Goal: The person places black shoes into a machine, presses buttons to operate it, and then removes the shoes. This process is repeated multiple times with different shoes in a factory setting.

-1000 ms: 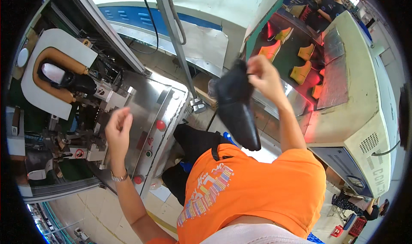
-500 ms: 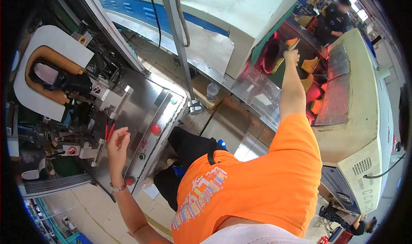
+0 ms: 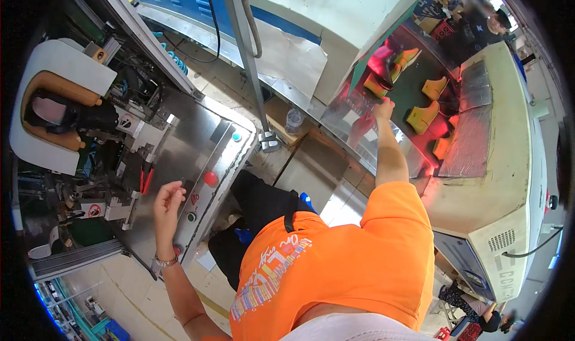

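Two hands empty, far apart: right hand (image 3: 384, 108) stretched forward-right, touching nothing clearly, nearest the yellow shoe-shaped lasts (image 3: 421, 117) on the red-lit conveyor (image 3: 413, 89); left hand (image 3: 168, 198) loosely open over the steel control panel (image 3: 197, 155), near its red button (image 3: 210, 178).

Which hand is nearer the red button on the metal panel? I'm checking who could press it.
Left. The left hand hovers just beside the red button; the right hand reaches far off toward the conveyor.

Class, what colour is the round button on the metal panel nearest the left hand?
Red: the round button, beside the left hand, in the head view.
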Available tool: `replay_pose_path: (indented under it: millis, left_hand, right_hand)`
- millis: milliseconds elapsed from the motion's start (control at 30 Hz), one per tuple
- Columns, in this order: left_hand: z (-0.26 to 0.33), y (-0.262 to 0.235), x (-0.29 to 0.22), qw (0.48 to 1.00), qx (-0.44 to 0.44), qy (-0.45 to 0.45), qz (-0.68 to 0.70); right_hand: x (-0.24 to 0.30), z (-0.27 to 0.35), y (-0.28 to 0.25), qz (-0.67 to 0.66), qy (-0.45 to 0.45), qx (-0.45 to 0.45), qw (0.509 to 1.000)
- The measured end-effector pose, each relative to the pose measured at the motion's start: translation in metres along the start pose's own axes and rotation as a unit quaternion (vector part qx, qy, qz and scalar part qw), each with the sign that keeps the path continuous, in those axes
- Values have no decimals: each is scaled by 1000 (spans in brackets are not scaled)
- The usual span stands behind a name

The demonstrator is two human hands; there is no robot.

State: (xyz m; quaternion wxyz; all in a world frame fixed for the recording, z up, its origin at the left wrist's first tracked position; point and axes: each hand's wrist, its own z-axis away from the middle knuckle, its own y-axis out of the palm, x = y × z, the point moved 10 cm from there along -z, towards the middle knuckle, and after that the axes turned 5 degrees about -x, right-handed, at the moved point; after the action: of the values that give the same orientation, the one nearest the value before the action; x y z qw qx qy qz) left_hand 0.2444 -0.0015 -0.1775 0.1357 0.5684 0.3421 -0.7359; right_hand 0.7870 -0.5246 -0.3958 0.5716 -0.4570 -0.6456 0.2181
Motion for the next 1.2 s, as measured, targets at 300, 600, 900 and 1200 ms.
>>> replay_pose_path:
  millis: [300,600,900,1200]
  left_hand:
    - [29,-4,68,993,-81,-81,37]
    - [30,24,64,996,-19,-81,-30]
    - [50,29,110,987,-13,-146,-67]
    - [50,58,87,990,8,-134,-44]
  right_hand:
    - [50,-80,33,25,-25,177,984]
    - [6,-92,164,-320,-11,239,917]
    - [-119,-56,-26,-105,266,-234,929]
    - [-165,-116,37,-481,284,54,828]
